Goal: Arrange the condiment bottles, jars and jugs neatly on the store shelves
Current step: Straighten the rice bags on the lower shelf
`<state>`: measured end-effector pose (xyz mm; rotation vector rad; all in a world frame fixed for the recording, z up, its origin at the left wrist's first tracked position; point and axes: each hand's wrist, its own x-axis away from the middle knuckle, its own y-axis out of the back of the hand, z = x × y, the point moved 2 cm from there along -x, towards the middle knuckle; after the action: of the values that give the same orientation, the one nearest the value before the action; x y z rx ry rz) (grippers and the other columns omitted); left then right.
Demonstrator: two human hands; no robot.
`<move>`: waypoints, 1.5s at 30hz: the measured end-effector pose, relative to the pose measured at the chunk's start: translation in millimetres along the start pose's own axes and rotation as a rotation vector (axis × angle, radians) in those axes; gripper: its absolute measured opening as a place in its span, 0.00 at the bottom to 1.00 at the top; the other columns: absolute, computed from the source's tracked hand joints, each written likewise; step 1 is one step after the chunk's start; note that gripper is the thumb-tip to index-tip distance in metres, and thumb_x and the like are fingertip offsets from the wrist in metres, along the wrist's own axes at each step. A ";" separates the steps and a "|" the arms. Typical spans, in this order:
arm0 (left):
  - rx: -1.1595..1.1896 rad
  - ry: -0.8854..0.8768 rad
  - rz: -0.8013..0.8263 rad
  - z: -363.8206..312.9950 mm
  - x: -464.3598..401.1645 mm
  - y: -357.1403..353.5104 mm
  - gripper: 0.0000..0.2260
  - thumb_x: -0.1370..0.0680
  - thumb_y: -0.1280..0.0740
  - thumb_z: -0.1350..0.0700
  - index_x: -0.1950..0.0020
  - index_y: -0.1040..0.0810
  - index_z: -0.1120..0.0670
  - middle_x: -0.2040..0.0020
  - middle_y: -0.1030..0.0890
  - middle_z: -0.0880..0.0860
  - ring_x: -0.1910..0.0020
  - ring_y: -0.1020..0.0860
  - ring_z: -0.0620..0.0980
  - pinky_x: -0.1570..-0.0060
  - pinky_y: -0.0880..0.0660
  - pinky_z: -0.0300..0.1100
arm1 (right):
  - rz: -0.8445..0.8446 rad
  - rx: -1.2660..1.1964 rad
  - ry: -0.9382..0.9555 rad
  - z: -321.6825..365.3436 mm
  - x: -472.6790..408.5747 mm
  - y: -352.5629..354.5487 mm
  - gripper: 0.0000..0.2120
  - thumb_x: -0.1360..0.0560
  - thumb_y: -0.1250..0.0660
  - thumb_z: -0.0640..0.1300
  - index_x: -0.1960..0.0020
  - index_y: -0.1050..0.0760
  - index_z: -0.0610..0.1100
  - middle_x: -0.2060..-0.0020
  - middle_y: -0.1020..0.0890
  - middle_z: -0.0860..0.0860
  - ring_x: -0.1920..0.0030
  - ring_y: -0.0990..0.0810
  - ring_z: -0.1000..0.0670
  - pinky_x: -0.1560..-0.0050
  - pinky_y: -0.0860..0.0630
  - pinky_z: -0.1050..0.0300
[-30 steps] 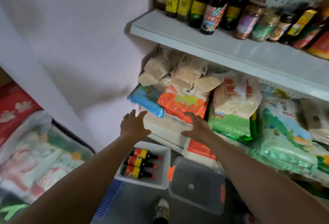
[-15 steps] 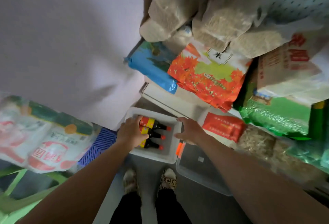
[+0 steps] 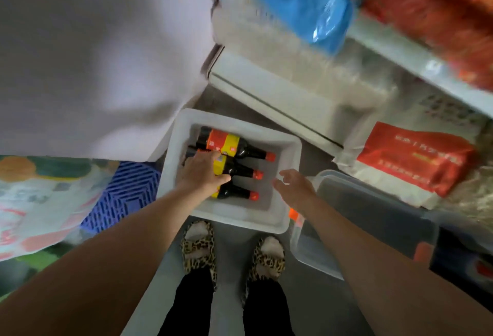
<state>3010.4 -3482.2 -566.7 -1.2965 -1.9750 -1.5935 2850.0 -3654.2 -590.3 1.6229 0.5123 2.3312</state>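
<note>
Shelving [image 3: 314,101] in white fills the upper part of my view, with a blurred blue bag [image 3: 301,2] and a red-orange bag [image 3: 437,13] hanging over its edge and a red and white packet [image 3: 416,159] lower down on the right. Below the shelf, on the floor, sits a white tub [image 3: 288,149], and just to its right a clear lidded bin [image 3: 370,218] with orange clips. Inside the tub three dark bottles lie side by side on their sides, red caps pointing right: the far bottle [image 3: 234,146], the middle bottle [image 3: 237,169] and the near bottle [image 3: 234,193], each with a red and yellow label. My left hand [image 3: 200,173] is down in the tub, fingers curled over the middle bottle's label and thumb under it, gripping it. My right hand [image 3: 293,186] hovers above the tub's right rim with fingers loosely spread, holding nothing. My feet in leopard-print slippers [image 3: 198,250] stand just short of the tub.
</note>
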 end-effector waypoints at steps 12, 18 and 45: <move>-0.152 -0.162 -0.144 98.2 -137.7 -107.7 0.26 0.25 0.32 0.37 0.29 0.28 0.43 0.27 0.30 0.54 0.26 0.37 0.59 0.27 0.42 0.56 | -0.068 -0.549 -0.197 -52.7 -157.0 -121.7 0.34 0.24 0.30 0.60 0.25 0.35 0.44 0.34 0.27 0.45 0.35 0.25 0.43 0.32 0.28 0.47; -0.264 -0.196 -0.226 121.7 -164.1 -122.8 0.29 0.27 0.35 0.32 0.29 0.29 0.43 0.31 0.31 0.56 0.30 0.37 0.61 0.28 0.43 0.60 | -0.058 -0.778 -0.169 -63.2 -195.6 -149.2 0.23 0.25 0.28 0.57 0.40 0.23 0.40 0.45 0.17 0.43 0.45 0.17 0.41 0.38 0.23 0.41; 0.399 -0.233 -0.097 75.5 -90.1 -5.9 0.11 0.23 0.30 0.50 0.42 0.22 0.42 0.51 0.19 0.42 0.47 0.22 0.46 0.52 0.30 0.31 | -0.084 -0.738 0.297 62.4 -46.8 -89.0 0.23 0.28 0.27 0.58 0.37 0.23 0.50 0.45 0.16 0.53 0.45 0.17 0.56 0.40 0.20 0.50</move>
<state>3078.1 -3456.1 -659.3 -1.2815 -2.3738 -1.0414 2925.4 -3583.6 -648.0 0.9045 -0.2217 2.2978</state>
